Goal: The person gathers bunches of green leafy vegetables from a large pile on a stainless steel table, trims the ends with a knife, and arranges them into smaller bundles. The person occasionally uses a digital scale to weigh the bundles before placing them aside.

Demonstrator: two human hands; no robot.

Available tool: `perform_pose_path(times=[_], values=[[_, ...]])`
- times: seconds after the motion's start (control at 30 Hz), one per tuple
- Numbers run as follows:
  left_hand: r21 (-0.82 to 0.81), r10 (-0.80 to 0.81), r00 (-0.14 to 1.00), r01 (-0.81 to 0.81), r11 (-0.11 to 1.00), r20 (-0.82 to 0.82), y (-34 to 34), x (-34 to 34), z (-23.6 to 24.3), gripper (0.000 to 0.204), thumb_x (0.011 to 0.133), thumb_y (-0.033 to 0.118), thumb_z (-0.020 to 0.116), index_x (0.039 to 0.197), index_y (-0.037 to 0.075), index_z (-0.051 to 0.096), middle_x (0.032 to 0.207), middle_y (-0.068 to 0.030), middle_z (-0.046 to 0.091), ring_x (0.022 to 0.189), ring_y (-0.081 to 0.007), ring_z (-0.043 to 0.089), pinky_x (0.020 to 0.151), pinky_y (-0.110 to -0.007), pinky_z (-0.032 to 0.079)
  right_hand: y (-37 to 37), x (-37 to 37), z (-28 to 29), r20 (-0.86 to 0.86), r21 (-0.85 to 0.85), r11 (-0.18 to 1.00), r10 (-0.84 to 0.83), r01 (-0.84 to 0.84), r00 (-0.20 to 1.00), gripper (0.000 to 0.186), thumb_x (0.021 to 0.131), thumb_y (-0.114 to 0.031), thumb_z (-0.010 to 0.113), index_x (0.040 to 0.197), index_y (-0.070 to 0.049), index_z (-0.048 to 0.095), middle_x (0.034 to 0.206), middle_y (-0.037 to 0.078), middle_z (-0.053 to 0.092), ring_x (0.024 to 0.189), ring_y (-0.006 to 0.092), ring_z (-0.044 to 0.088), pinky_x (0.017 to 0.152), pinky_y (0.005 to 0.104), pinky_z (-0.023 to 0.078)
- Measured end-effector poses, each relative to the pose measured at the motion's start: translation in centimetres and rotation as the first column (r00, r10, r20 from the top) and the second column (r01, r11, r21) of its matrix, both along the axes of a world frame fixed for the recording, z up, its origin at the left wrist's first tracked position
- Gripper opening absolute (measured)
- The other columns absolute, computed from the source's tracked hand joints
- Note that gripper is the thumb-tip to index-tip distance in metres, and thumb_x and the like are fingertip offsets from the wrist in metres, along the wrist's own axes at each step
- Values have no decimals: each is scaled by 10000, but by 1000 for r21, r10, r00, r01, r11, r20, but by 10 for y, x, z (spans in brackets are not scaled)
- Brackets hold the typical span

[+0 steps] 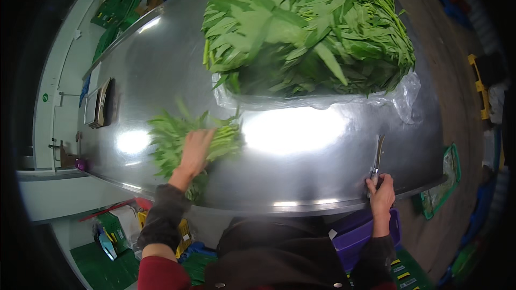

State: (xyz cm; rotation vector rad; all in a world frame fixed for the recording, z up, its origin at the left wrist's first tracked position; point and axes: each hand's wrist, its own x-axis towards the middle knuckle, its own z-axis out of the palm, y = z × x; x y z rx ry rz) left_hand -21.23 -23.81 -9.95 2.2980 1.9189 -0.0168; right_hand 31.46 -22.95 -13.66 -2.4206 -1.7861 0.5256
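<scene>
My left hand (195, 153) is closed round a bunch of leafy greens (169, 138), its stems pointing right and its leaves left, slightly blurred. The bunch is over the near left part of the shiny metal table (161, 64). My right hand (380, 190) grips a knife (379, 156) by its handle at the near right edge, the blade pointing away from me. Beyond both hands, a large block of stacked leafy greens (306, 32) stands on a sheet of clear plastic (322, 101).
A small open box (99, 103) sits at the table's left end. Below the near edge stand a purple crate (357, 239) on the right and a yellow crate (184, 234) on the left. A green crate (442, 182) lies beyond the right end. Green crates (115, 8) are stacked far left.
</scene>
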Motion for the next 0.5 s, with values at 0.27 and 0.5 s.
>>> perform_pose_path(times=[0.27,0.5], values=[[-40,-147,980,154,987,135,-7,-22,-25,888,589,15,684,1406,114,354,1446,-158,328,1397,-348,225,1126,-528,156,-39,-53,-23,-618,138,942,-158,305,770,190,902,-166,503,977,-3,567,783,116,595,645,215,591,591,342,479],[-21,-249,953,256,966,174,-28,-26,-35,986,698,469,731,1481,136,232,1532,-241,91,1431,-407,22,1103,-625,38,-79,-257,-5,-908,-190,933,-285,307,306,219,925,-212,498,1073,-53,529,708,10,506,518,88,486,434,233,398]])
